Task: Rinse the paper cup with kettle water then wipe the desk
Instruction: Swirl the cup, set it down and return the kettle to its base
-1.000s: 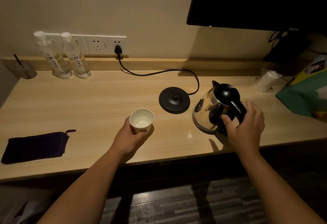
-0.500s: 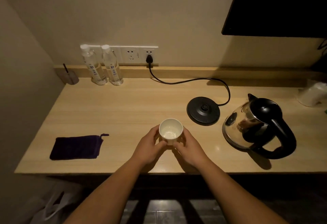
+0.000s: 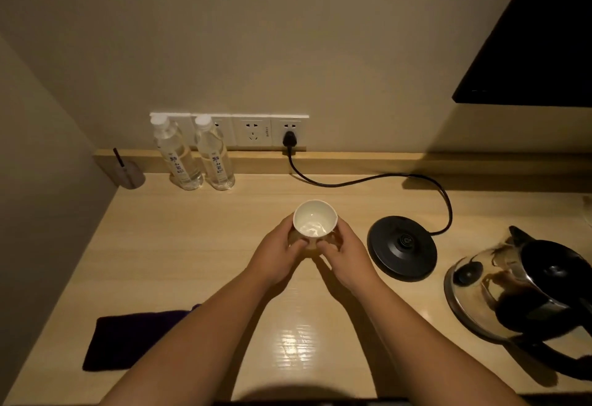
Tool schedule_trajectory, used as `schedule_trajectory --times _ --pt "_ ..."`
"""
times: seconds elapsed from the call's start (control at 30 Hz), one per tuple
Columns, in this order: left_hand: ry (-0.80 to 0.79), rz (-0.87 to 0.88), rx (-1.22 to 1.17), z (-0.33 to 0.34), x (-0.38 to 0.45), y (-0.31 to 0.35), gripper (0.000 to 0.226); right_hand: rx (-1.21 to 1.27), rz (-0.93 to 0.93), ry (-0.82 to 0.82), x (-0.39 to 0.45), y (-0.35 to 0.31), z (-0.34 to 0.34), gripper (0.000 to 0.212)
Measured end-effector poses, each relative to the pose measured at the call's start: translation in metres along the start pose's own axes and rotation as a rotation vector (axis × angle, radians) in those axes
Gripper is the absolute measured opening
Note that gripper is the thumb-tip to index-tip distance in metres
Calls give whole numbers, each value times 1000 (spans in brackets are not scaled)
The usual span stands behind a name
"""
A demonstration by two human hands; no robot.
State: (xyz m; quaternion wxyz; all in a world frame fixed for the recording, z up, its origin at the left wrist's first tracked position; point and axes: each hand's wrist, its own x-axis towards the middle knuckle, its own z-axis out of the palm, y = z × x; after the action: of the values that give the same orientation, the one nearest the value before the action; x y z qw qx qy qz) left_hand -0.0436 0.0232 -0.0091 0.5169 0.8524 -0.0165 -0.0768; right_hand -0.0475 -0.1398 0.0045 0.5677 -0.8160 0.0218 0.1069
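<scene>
Both hands hold a white paper cup [image 3: 314, 220] above the middle of the wooden desk [image 3: 198, 245]. My left hand [image 3: 278, 255] wraps its left side and my right hand [image 3: 341, 256] its right side. The cup tilts a little away from me and a thin layer of water glints inside. The glass kettle [image 3: 519, 290] with a black lid and handle stands on the desk at the right, off its round black base [image 3: 402, 247]. A dark purple cloth [image 3: 128, 335] lies flat near the front left, partly hidden by my left forearm.
Two water bottles [image 3: 195, 152] stand at the back left against the wall sockets [image 3: 253, 131]. A black cord [image 3: 368, 183] runs from the plug to the base. A small holder with a stick [image 3: 129, 173] sits in the back left corner. A dark screen [image 3: 538, 46] hangs upper right.
My right hand let go of the kettle, left it on the desk, and joined my left hand on the cup. The cup has since risen a little and tilted.
</scene>
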Motion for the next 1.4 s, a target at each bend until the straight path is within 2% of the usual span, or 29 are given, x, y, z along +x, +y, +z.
schedule_trajectory --times 0.33,0.57,0.87,1.03,1.1,1.2,1.3,1.4 --pt "36 -31 27 -21 64 -22 59 11 -6 -18 75 -2 24 59" --pt "6 -68 -23 -17 70 -30 60 9 -24 -39 80 5 25 64" --pt "23 -39 45 -17 66 -33 62 -87 -21 -52 76 7 23 71" --pt "47 -90 334 -13 42 -39 66 -312 55 -33 59 8 9 77" --pt "62 -118 443 -4 20 -35 65 -405 26 -20 46 6 -1 75" --pt "72 -54 584 13 -19 -31 61 -567 -25 -19 22 2 -17 68" --pt "-12 11 771 37 -52 -29 63 -716 -104 -24 -2 1 -33 60" --pt "-109 3 874 60 -72 -31 68 -838 -198 -20 -25 2 -49 53"
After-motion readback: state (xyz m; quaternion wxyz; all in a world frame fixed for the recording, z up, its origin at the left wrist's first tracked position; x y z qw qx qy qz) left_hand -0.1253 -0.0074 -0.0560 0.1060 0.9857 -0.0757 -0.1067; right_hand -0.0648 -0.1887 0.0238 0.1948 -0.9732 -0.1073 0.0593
